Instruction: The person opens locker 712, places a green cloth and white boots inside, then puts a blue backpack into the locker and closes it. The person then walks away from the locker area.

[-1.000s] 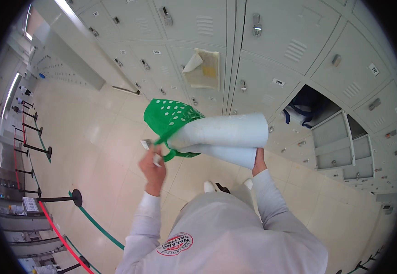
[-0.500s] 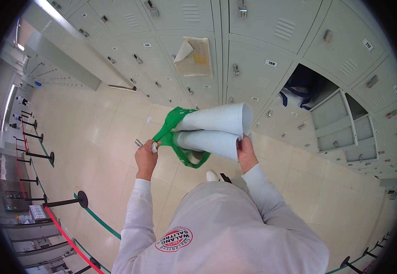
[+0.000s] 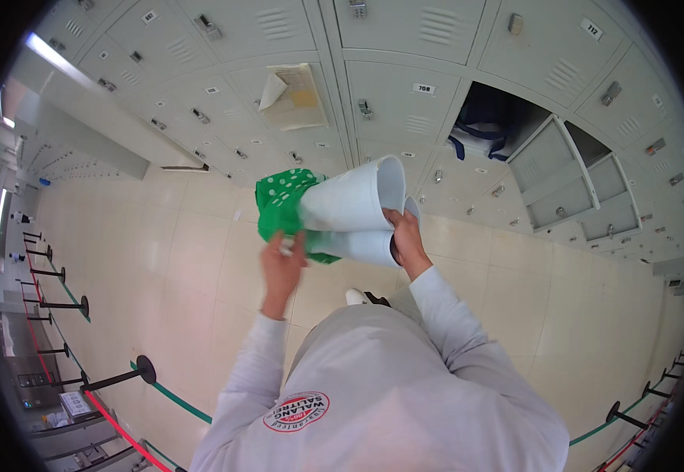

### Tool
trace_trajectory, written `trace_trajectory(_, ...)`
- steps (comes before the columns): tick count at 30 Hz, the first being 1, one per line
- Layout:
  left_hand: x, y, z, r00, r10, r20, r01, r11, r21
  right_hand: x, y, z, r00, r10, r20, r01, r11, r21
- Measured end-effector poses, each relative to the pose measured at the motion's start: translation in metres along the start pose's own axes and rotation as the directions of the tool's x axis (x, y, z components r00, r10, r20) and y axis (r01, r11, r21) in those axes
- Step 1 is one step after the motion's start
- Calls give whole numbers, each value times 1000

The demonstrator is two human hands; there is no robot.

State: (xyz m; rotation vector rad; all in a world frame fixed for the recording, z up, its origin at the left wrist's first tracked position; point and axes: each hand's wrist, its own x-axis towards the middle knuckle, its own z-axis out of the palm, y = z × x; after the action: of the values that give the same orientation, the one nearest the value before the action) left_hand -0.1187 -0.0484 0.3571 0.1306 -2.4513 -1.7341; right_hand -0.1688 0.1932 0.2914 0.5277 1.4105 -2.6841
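A pair of tall white boots, seemingly rubber, lies sideways in front of me with the open tops to the right. My right hand grips both boots at their top rims, fingers over the edge and thumb inside. Their foot ends are hidden in a green bag with white dots. My left hand is at the bag's near edge, closed and blurred by motion. It seems to hold the bag's edge, and a small whitish thing shows between its fingers, too blurred to name.
Grey lockers with padlocks stand ahead. One open locker holds dark blue cloth or straps; locker doors hang open beside it. A yellowed sheet is fixed to one door. Belt barrier posts stand at left on the tiled floor.
The bag has gone from a stretched loop to covering the boots' foot ends. My left hand has moved right, toward the boots. The boots have shifted slightly left, and my view has turned right.
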Motion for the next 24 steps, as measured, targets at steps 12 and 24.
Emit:
trace_trajectory(12, 16, -52, -35, 886, -458, 67, 463, 880, -104, 44, -81, -12, 935, 328, 132, -169, 743, -648)
trace_trajectory(24, -18, -305, 95, 719, -690, -76, 693, 721, 4, 26, -87, -153, 747, 654, -115, -592, 577, -563)
